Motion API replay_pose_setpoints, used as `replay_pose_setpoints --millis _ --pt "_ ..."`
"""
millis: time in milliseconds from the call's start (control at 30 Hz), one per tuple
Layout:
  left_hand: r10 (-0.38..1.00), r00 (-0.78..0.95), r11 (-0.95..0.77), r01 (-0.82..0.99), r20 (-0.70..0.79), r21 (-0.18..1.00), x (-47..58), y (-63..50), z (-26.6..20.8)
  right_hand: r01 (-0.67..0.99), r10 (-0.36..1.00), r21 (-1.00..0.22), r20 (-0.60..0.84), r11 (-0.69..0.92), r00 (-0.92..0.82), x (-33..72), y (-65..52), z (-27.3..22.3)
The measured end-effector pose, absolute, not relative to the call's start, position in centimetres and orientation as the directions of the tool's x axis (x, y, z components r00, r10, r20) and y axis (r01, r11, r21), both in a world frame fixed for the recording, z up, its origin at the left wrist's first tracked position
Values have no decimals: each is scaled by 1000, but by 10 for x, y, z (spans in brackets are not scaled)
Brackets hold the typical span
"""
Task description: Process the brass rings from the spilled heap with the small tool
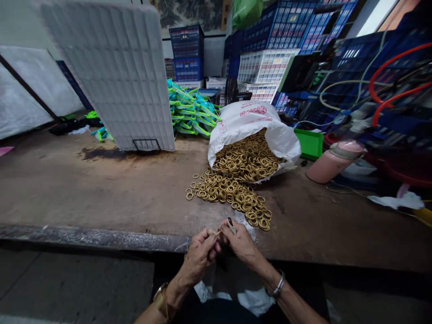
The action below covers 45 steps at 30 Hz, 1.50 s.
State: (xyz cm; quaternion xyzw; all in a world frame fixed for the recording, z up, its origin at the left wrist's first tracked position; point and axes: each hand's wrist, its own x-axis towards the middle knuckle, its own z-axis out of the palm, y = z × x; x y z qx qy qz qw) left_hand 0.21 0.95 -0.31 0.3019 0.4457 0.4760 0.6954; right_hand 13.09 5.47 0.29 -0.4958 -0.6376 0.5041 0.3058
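Close together at the table's front edge, both my hands are closed around small things. My left hand (201, 249) pinches a gold-coloured ring (218, 233) edge-on between thumb and fingers. In my right hand (242, 243) is a small grey tool with a black end (231, 226), its working tip hidden by the fingers, which also meet the ring. Just beyond lies a loose pile of gold rings (229, 191). It spills from a white woven sack (249, 112) lying on its side, mouth facing me.
A white ribbed panel (118, 76) stands upright on the wooden table (141, 193), with a bundle of green and blue strips (192, 110) behind it. To the right are a pink bottle (334, 159), a green tray (309, 144) and red hoses (378, 90). Stacked crates (266, 65) fill the back.
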Motion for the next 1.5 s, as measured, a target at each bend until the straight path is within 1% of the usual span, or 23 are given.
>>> replay_pose_setpoints --millis 100,167,267,367,500,633,733,833,900,1000,1067,1167,1233,1400,1500 --pt "948 112 319 -370 -299 873 3 10 0 510 941 -843 -16 169 -338 134 52 1" --pt "957 91 288 -342 -274 894 3 11 1 598 919 -760 -4 254 -395 136 48 0" --pt "958 81 286 -309 -275 907 3 12 1 665 899 -680 -19 309 -438 136 44 -1" --pt "965 58 262 -278 -257 924 3 12 1 691 888 -636 -20 344 -460 136 43 -1" --pt "986 44 164 -215 -158 963 2 12 2 718 876 -590 -37 370 -482 137 45 0" --pt "997 33 80 -125 -77 989 0 8 6 719 861 -591 -77 366 -502 137 46 2" --pt "996 37 85 -78 -82 993 1 0 9 789 884 -526 -137 317 -446 137 48 3" --pt "979 138 163 -102 -148 981 4 -8 12 872 934 -423 -137 247 -331 141 51 2" --pt "953 200 268 -198 -229 943 7 -9 12 896 960 -391 -92 209 -264 150 53 1" --pt "899 247 430 -338 -362 837 9 -5 9 900 988 -413 7 141 -152 174 59 -1" --pt "881 254 472 -402 -400 784 9 -1 8 904 998 -425 61 43 -20 196 62 -5" --pt "881 249 473 -513 -403 716 8 2 7 904 987 -415 68 -106 147 226 67 -10" --pt "865 279 498 -579 -417 646 8 2 7 911 986 -392 44 -129 158 236 68 -13" --pt "818 346 554 -688 -460 468 5 4 3 952 996 -293 -14 -84 84 228 68 -13" --pt "819 349 544 -726 -455 421 4 4 0 948 997 -310 -3 -71 74 215 69 -16"
